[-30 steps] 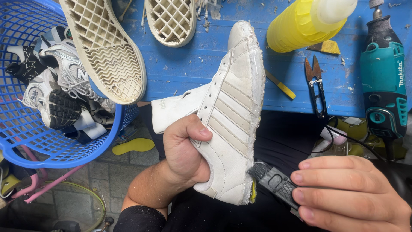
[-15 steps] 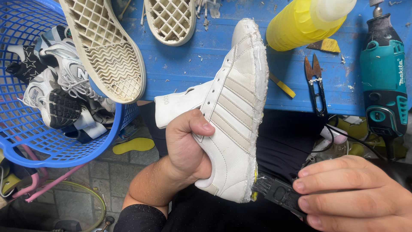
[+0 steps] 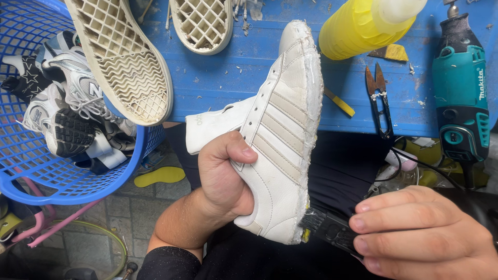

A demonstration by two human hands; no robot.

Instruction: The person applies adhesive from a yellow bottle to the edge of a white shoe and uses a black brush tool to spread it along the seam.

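A blue basket (image 3: pixel 31 171) at the left holds sneakers (image 3: pixel 67 109). Two detached soles (image 3: pixel 122 57) lie on the blue bench (image 3: pixel 228 78), one overhanging the basket. Further right sit a yellow bottle (image 3: pixel 358 26), snips (image 3: pixel 379 101) and a teal rotary tool (image 3: pixel 461 98).
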